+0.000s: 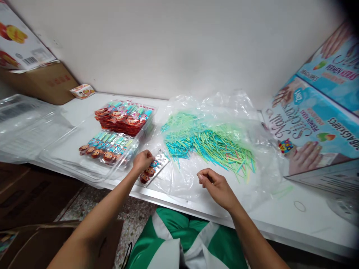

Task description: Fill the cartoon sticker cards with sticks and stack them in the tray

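My left hand (143, 160) is closed at the upper left edge of a small strip of printed packets (150, 172), its fingertips pinching there. The packets lie slanted near the table's front edge and carry brown cartoon heads on silver and blue film. To the right, my right hand (215, 184) hovers over the plastic sheet with thumb and forefinger pressed together; whatever they hold, if anything, is too small to make out. Beyond it lies a loose heap of thin blue and green plastic sticks (207, 144), partly covered by a clear plastic bag (238, 102).
A clear plastic tub (146, 130) at left holds stacked cartoon packets (120, 117). Further left are clear plastic trays (25, 123) and a cardboard box (53, 82). Blue printed cartons (316, 123) stand at right. A rubber band (299, 206) lies near the front edge.
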Available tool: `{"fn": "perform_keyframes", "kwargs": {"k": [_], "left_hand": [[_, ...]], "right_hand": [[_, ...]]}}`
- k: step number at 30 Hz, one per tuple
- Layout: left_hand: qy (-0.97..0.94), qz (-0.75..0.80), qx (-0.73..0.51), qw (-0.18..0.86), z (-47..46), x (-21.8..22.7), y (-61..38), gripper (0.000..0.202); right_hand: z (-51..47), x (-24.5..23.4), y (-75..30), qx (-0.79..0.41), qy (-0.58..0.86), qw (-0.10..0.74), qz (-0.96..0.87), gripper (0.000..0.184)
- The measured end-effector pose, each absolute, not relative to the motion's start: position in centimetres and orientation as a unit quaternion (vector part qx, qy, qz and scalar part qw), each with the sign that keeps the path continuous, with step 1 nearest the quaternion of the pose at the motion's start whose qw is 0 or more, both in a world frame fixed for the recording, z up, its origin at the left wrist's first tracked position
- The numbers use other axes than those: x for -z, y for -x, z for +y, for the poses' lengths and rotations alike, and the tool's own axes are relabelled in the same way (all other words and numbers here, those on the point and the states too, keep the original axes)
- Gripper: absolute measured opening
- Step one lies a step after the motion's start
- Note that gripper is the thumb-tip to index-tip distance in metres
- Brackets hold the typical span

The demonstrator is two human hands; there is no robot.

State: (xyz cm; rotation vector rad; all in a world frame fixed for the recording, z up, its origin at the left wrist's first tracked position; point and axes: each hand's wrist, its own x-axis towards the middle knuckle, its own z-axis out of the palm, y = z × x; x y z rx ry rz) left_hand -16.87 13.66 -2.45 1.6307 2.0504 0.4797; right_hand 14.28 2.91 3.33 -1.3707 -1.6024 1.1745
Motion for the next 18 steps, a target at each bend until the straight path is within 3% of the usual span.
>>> {"fn": "perform_keyframes", "kwargs": {"k": [6, 10, 12, 18], "left_hand": [[-0.587, 0.716, -0.26, 0.274, 12.2, 0.6, 16.0, 0.014], [-0.535, 0.582, -0.366, 0.491, 8.8, -1.1, 11.5, 0.02], [-0.512, 0.516, -0.363, 0.582, 7.3, -1.4, 8.8, 0.022], [-0.402, 0.414, -0.351, 0.737, 6.3, -0.8, 3.6, 0.035]], "right_hand": [[3.1, -3.1, -14.2, -0.46, 0.536, 0.361, -0.609, 0.024], [3.6, -1.4, -12.2, -0.488, 0.542, 0.367, -0.578, 0.034], [3.8, -0.5, -11.4, -0.511, 0.524, 0.348, -0.586, 0.029], [3.3, 0.2, -12.2, -0.552, 0.474, 0.324, -0.605, 0.021]]}}
